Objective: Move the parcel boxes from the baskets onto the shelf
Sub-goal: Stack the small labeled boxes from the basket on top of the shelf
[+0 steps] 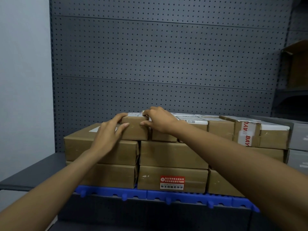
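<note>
Your left hand (110, 130) and right hand (160, 120) each grip, fingers curled, an end of a small parcel box (135, 129) topping the stacked boxes (171, 154) on the shelf (33, 172), its long axis running nine to three o'clock.

Small brown cardboard parcel box (135, 129), white label on its top face, sits level at the left end of the top row, resting on the larger box below. Parcel stack (171, 154) of brown cartons stands three layers high on the shelf (30, 174), several with white labels, one low carton with a red sticker, one at right with red-lettered tape.
</note>
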